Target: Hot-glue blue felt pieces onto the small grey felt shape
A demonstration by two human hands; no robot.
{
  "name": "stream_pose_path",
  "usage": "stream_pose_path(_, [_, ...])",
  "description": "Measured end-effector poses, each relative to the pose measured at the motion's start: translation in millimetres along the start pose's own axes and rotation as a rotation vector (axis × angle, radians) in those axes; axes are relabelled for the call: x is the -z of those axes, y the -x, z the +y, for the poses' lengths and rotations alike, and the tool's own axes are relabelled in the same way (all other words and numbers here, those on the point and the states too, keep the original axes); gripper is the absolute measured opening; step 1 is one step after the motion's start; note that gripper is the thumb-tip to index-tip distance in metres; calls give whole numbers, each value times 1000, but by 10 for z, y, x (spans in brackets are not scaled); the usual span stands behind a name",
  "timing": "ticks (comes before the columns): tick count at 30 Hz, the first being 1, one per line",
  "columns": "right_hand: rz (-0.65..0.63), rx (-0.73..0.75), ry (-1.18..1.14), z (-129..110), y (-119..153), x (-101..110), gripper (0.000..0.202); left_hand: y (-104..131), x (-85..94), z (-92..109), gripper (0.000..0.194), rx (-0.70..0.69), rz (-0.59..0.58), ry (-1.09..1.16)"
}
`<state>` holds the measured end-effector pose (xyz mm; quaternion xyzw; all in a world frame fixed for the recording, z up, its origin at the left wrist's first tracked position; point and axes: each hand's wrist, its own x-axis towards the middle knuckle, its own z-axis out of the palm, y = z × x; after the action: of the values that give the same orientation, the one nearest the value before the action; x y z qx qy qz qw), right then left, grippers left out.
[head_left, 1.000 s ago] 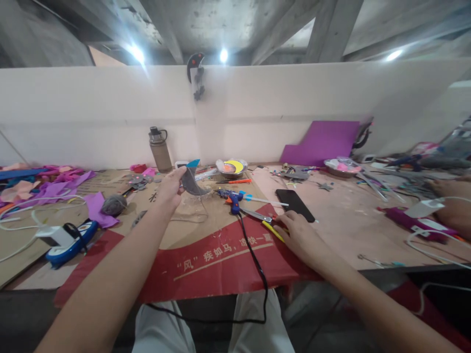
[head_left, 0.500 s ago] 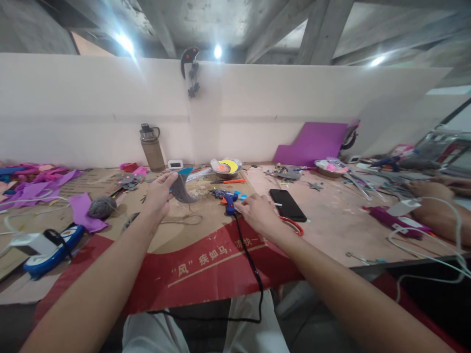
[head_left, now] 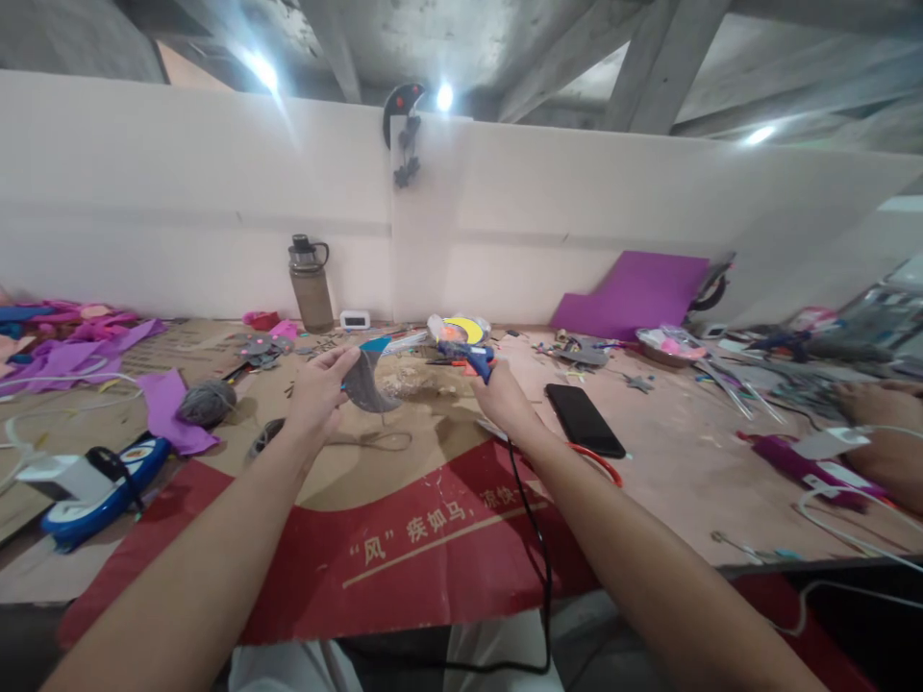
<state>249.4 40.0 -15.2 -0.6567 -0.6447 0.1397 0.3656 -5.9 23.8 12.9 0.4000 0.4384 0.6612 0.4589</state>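
Between the fingers of my left hand (head_left: 322,389) is a grey crescent piece (head_left: 369,386) with a blue patch at its top, held above the brown cardboard. My right hand (head_left: 503,396) is closed round a blue glue gun (head_left: 480,361) with an orange tip pointing left, lifted over the table. Its black cord (head_left: 530,524) runs down past my right wrist. Under my right forearm lie red-handled scissors (head_left: 604,463), partly hidden. Behind the glue gun, a yellow crescent (head_left: 465,330) rests on a bowl.
A black phone (head_left: 585,420) lies right of my right hand. Grey yarn (head_left: 208,402) and a blue power strip (head_left: 108,500) are at left. A bottle (head_left: 311,288) stands near the wall. Another person's hand (head_left: 876,408) is at far right.
My right hand has picked up the glue gun from the table and raised it, with the cord trailing. My left hand still has the grey crescent. The view has shifted slightly.
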Motion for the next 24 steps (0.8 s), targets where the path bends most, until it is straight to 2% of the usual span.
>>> stream_pose_path(2, [119,41,-134,-30,-43,24,39,2,-14,-35,32,42,-18,-10])
stream_pose_path(3, [130,69,-187,-44,-59,22,40,5,-21,-52,32,59,-27,-10])
stream_pose_path(5, [61,99,-302,-60,-72,-5,37,9,-32,-85,33,75,-27,-19])
stream_pose_path(8, [-62,43,-492,-64,-44,-70,36,1,-37,-131,38,91,-12,-41])
stream_pose_path(11, [-68,23,-695,-99,48,-107,36,-16,-29,-171,40,114,-16,-58])
stream_pose_path(15, [-130,165,-922,-236,266,-76,29,-5,-31,-199,36,138,-32,-44])
stream_pose_path(19, [-222,269,-858,-296,453,-60,26,41,-67,-187,34,141,-19,-32])
stream_pose_path(24, [-219,324,-620,-174,493,-132,33,98,-115,-149,37,128,-10,-20])
